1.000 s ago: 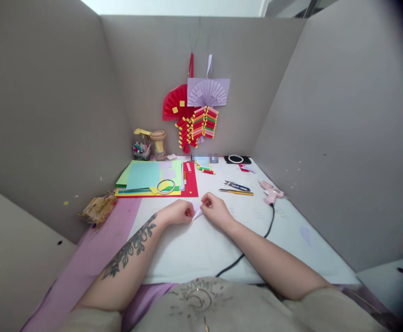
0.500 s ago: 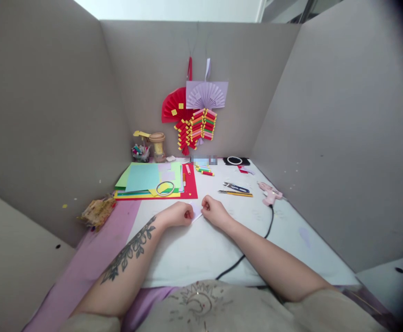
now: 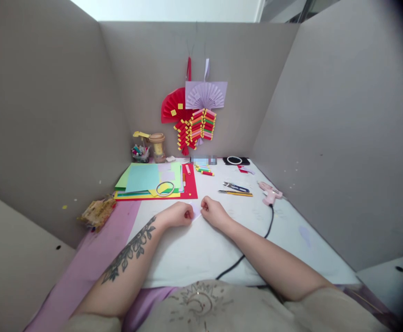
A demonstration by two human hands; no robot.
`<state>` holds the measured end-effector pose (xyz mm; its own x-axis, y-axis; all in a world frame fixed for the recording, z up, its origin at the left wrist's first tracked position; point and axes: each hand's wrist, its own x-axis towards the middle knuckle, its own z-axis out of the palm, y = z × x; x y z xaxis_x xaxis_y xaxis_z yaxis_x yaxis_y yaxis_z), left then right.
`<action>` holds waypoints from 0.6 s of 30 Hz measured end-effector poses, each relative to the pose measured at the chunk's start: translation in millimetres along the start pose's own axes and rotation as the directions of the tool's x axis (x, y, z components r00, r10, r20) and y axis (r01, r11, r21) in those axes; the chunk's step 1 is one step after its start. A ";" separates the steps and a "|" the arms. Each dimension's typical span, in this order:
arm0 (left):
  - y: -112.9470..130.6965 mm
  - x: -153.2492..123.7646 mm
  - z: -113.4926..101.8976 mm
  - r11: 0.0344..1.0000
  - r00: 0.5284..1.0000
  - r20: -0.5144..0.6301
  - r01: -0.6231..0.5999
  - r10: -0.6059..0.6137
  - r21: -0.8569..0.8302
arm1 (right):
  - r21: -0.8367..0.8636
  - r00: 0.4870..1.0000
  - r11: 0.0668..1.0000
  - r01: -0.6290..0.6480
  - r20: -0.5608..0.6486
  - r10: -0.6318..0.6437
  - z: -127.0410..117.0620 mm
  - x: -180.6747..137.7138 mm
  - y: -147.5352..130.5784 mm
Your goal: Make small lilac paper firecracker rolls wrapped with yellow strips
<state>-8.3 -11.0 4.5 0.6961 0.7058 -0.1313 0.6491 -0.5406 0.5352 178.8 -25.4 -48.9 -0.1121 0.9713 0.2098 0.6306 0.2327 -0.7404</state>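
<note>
A small piece of pale lilac paper lies between my two hands, low over the white table. My left hand is closed, its curled fingers gripping the paper's left side. At the other edge, my right hand pinches the paper with thumb and fingers. Both hands hide much of the sheet. Just beyond them are a yellow craft knife and a pair of dark blue thread snips.
Coloured paper sheets with a roll of tape are at the left. A pink glue gun rests at the right, its black cable crossing the table. Several small paper rolls lie behind. Paper fans hang on the back panel.
Both hands stay nearly in place on the lilac paper. The white folded strip along its lower edge shows less now. The view has shifted very slightly.
</note>
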 end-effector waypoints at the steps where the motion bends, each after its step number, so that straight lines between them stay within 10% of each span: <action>1: -0.1 0.1 -0.1 1.000 1.000 0.001 -0.003 0.003 0.004 | -0.011 1.000 1.000 0.001 0.005 -0.001 0.2 -0.1 -0.9; 11: 0.6 -2.0 1.8 0.987 0.999 -0.025 -0.015 0.019 0.159 | -0.157 0.985 0.972 0.174 0.027 -0.172 -14.8 0.4 -2.4; 18: -3.1 -3.5 -1.3 0.971 0.998 -0.044 0.056 -0.047 0.234 | -0.230 0.758 0.756 0.612 0.443 -0.479 -24.7 -11.9 -15.8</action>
<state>-13.1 -11.2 4.4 0.6507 0.7499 -0.1192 0.7408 -0.5924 0.3167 189.1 -41.8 -23.9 -0.7270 0.6466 0.2308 0.5852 0.7594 -0.2843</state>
